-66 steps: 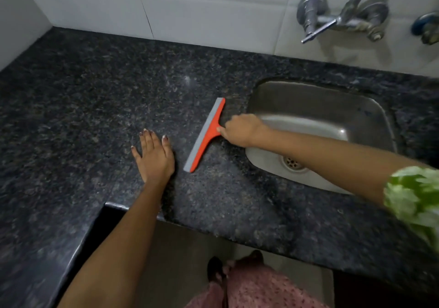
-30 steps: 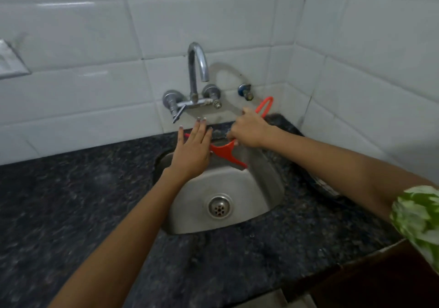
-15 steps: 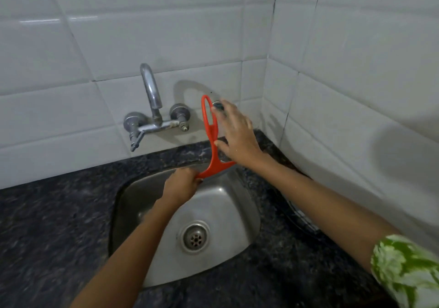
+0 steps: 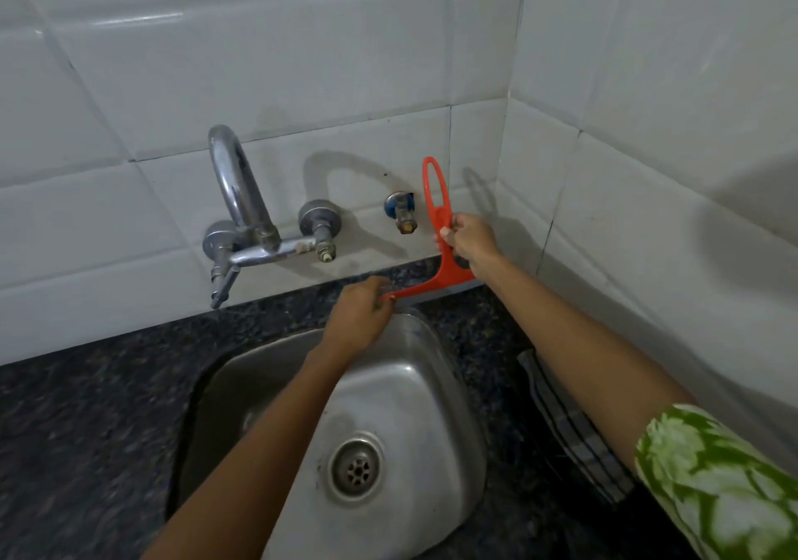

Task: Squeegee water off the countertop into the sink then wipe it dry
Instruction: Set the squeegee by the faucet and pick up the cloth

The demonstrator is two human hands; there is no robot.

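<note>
The red squeegee (image 4: 449, 265) stands upright against the tiled back wall, behind the steel sink (image 4: 388, 386), with its looped handle pointing up. My right hand (image 4: 470, 240) grips the handle partway down. My left hand (image 4: 358, 317) holds the left end of the blade, low over the sink's back rim. The dark granite countertop (image 4: 86, 421) runs around the sink. A striped cloth (image 4: 570, 425) lies on the counter to the right of the sink, partly under my right forearm.
A chrome tap (image 4: 242, 214) with two valves juts from the wall above the sink's left side. A small blue-collared valve (image 4: 403, 211) sits just left of the squeegee handle. White tiled walls meet in a corner at the right.
The squeegee has moved from the counter left of the sink to the back wall behind it. My left hand now holds the blade end, and my right hand has slid down the handle.
</note>
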